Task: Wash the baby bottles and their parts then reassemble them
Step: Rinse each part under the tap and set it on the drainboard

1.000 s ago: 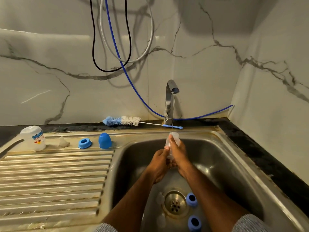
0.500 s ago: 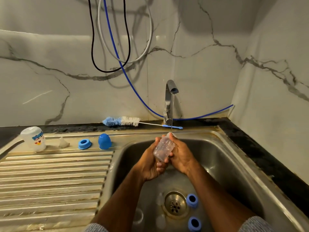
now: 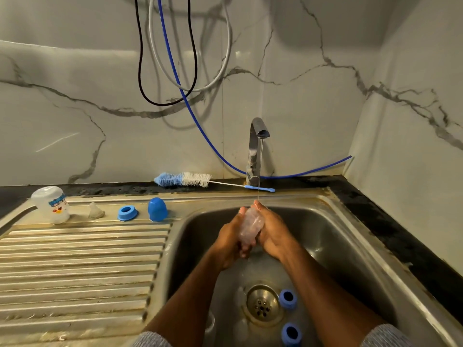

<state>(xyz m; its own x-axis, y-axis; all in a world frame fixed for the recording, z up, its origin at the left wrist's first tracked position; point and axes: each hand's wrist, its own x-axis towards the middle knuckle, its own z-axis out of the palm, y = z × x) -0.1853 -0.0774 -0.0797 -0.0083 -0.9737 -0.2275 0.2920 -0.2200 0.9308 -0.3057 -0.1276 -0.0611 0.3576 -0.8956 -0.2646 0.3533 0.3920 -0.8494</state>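
Bottle, clear and wet, sits between both hands over the sink, under thin water from the tap. Left hand and right hand each grip it. Two blue rings lie by the drain.

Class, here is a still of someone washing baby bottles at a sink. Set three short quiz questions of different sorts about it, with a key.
1. True or false: both hands hold the clear bottle under the running tap.
2. How many blue rings lie in the sink basin by the drain?
3. Which stands nearest the basin on the draining board? A) upturned bottle B) blue cap C) teat

Key:
1. True: left hand, right hand.
2. Two.
3. B, the blue cap.
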